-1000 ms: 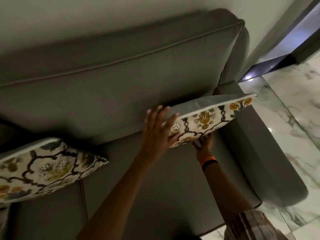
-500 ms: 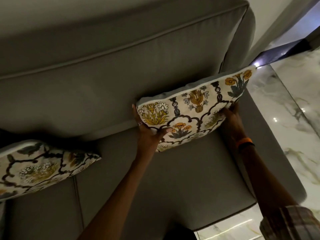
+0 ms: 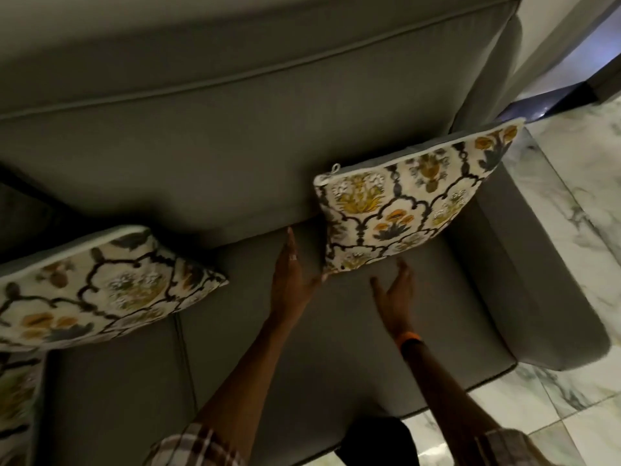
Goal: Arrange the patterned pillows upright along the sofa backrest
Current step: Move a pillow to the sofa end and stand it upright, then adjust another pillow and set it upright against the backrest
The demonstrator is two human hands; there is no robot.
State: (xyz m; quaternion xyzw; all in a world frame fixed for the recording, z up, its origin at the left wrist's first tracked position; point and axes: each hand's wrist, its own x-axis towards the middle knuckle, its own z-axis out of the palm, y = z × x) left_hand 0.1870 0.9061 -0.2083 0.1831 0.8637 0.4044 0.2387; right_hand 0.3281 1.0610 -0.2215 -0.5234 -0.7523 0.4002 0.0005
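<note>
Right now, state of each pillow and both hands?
Right floral patterned pillow: upright, leaning on the grey sofa backrest.
Left floral patterned pillow: propped against the backrest.
Left hand: open, thumb touching the right pillow's lower corner.
Right hand: open, empty.

- My left hand (image 3: 291,280) is flat and open, fingers straight together, thumb spread right.
- My right hand (image 3: 394,290) is open too, fingers loose, holding nothing, an orange band (image 3: 410,340) on its wrist.
</note>
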